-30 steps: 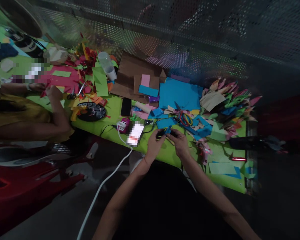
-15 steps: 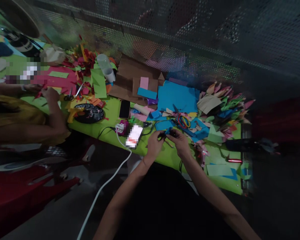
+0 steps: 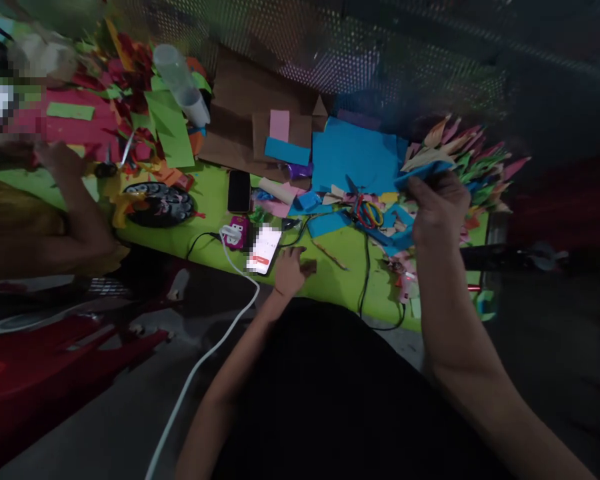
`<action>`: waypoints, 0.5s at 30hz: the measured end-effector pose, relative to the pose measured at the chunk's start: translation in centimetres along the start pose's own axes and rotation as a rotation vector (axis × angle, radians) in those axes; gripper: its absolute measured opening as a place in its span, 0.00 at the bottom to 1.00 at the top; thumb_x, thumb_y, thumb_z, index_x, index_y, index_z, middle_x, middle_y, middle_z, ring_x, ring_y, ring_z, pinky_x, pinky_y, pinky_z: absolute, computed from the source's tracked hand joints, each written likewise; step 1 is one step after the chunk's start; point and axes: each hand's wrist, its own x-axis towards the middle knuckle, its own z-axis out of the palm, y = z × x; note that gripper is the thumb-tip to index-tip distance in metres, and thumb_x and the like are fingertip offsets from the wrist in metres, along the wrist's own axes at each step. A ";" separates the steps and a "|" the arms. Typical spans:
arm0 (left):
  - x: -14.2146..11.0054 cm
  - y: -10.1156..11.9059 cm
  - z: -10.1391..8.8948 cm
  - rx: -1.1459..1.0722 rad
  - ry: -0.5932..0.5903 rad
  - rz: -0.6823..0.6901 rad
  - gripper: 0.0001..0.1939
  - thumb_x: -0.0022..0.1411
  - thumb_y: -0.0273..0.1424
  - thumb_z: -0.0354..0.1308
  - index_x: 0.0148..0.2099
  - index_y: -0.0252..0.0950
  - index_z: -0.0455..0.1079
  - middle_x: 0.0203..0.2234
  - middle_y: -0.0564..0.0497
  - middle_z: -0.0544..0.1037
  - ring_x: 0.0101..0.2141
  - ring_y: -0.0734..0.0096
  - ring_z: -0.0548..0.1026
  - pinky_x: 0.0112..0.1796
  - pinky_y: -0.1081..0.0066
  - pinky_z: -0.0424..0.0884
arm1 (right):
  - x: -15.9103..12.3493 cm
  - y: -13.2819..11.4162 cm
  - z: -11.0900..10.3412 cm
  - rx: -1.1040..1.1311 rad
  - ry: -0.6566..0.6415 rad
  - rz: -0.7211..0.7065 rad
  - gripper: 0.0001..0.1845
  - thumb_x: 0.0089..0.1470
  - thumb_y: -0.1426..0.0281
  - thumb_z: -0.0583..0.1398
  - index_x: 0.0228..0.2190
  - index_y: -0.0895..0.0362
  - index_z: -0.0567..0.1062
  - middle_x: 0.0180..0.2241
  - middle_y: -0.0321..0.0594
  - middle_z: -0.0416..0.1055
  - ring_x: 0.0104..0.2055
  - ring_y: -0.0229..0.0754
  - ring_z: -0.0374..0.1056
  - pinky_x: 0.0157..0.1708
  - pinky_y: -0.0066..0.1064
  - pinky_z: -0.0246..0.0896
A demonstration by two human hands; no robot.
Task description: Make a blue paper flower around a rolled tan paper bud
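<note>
My right hand [image 3: 441, 207] is raised over the right part of the table, its fingers closed on a piece of blue paper [image 3: 425, 172]. Just behind it is a bunch of folded paper flowers [image 3: 485, 157] in pink, orange and green. My left hand [image 3: 290, 272] holds nothing; its fingers are apart, low at the table's near edge. Beside that hand lies a lit phone [image 3: 264, 250], and a pencil [image 3: 331, 255] rests to its right. Scissors [image 3: 367, 212] with red and yellow handles lie among blue paper scraps between my hands.
A pink glue gun [image 3: 406, 285] with a black cord sits near the front edge. Blue sheets [image 3: 355, 157], brown cardboard [image 3: 235, 107], a dark phone [image 3: 239, 191] and a purple power socket [image 3: 236, 232] are on the green table. At left, another person's hand [image 3: 63, 160] works over red paper.
My hands, together around a small blue piece before, have separated. The right moved up and right to blue paper by the flowers; the left dropped leftward beside the lit phone. The view shifted.
</note>
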 end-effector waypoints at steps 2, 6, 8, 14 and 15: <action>-0.6 -0.8 1.0 0.150 -0.066 -0.001 0.25 0.55 0.34 0.67 0.55 0.36 0.69 0.50 0.37 0.73 0.52 0.45 0.69 0.50 0.55 0.64 | -1.3 0.4 0.2 -0.014 -0.024 0.058 0.14 0.38 0.65 0.72 0.24 0.55 0.74 0.24 0.30 0.69 0.27 0.36 0.64 0.34 0.34 0.64; -0.7 -1.4 2.7 0.220 -0.099 -0.002 0.17 0.59 0.28 0.62 0.51 0.37 0.71 0.48 0.38 0.73 0.51 0.48 0.69 0.50 0.54 0.62 | -6.9 2.6 1.3 -0.004 -0.159 0.309 0.15 0.36 0.62 0.72 0.24 0.54 0.74 0.24 0.30 0.72 0.28 0.38 0.67 0.35 0.36 0.66; -0.3 -1.5 2.9 0.104 -0.064 -0.005 0.12 0.60 0.28 0.61 0.47 0.38 0.71 0.45 0.40 0.74 0.50 0.50 0.70 0.51 0.55 0.62 | -9.3 3.5 1.5 0.026 -0.183 0.390 0.15 0.36 0.61 0.72 0.24 0.54 0.74 0.25 0.32 0.74 0.30 0.40 0.70 0.38 0.37 0.68; 0.5 -0.4 2.5 -0.692 -0.045 0.082 0.20 0.59 0.33 0.63 0.51 0.39 0.62 0.46 0.46 0.73 0.47 0.63 0.73 0.50 0.62 0.67 | -12.3 2.9 1.2 0.072 -0.264 0.427 0.16 0.40 0.59 0.71 0.28 0.53 0.75 0.29 0.34 0.76 0.34 0.42 0.73 0.41 0.37 0.68; 0.4 0.1 2.4 -0.752 -0.065 0.094 0.21 0.59 0.33 0.62 0.52 0.39 0.60 0.46 0.46 0.73 0.48 0.64 0.73 0.51 0.62 0.67 | -12.5 2.5 1.2 0.071 -0.273 0.418 0.15 0.41 0.59 0.71 0.29 0.53 0.76 0.29 0.34 0.76 0.34 0.41 0.73 0.41 0.37 0.68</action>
